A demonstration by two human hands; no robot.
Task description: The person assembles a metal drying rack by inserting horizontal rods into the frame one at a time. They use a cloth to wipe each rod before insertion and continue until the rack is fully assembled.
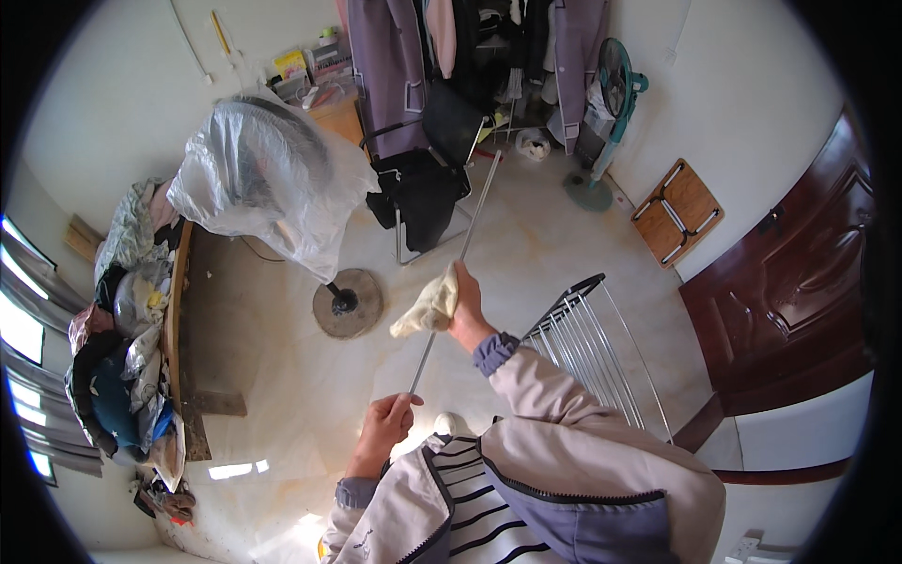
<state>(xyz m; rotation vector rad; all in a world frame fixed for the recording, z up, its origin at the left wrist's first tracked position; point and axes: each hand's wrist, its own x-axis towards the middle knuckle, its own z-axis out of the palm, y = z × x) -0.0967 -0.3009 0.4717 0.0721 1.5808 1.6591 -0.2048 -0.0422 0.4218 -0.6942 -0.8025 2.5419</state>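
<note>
A long, thin metal rod slants away from me across the middle of the room. My left hand is closed around its near end, low in the view. Farther up, my right hand is closed on a cream-coloured cloth, which is wrapped around the rod. One corner of the cloth hangs out to the left. The rod's far end reaches up beside a black chair; whether it touches anything there I cannot tell.
A metal rack with several bars stands right of my forearm. Ahead left is a plastic-covered standing fan on a round base. Clothes and bags are piled at the left. A green fan, folded table and dark red door are right.
</note>
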